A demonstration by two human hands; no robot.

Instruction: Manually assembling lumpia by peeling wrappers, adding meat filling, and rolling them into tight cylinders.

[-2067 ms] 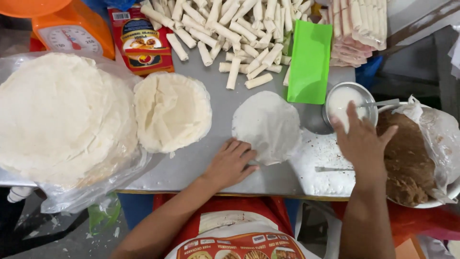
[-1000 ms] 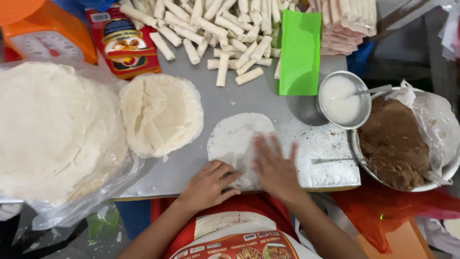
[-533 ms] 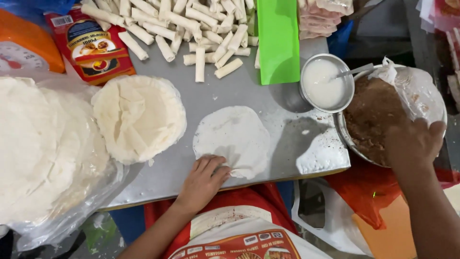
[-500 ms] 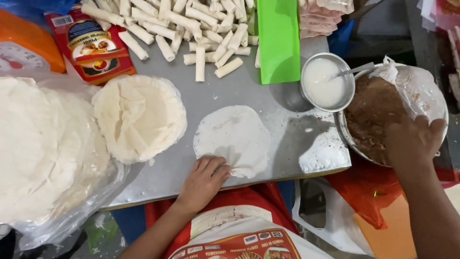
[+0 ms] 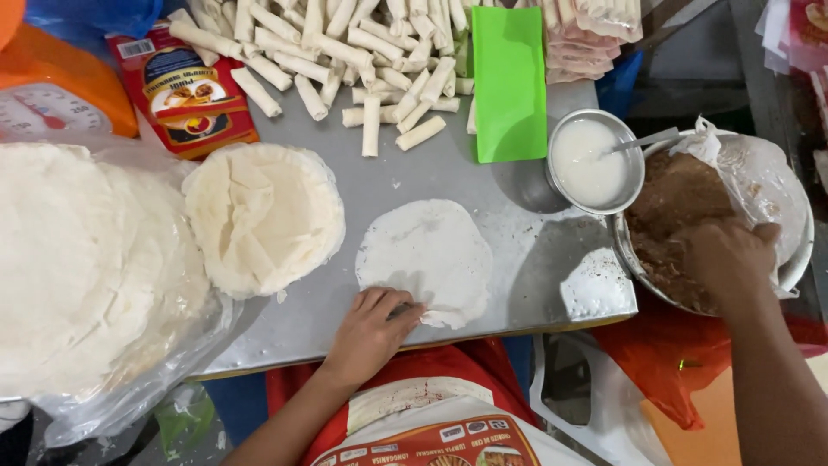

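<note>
The left hand (image 5: pixel 373 325) presses flat, fingers spread, on the wrapper (image 5: pixel 424 259) edge at 7 o'clock. The right hand (image 5: pixel 723 259) digs into the filling (image 5: pixel 668 207) bowl (image 5: pixel 798 259); its finger grip cannot be seen.

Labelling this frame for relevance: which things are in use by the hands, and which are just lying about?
In use:
left hand pressing the edge of the single round wrapper
right hand in the bowl of brown filling

Lying about:
green plastic sheet
red packet
orange scale
pile of finished rolls
stack of wrappers
small bowl of white paste
</note>
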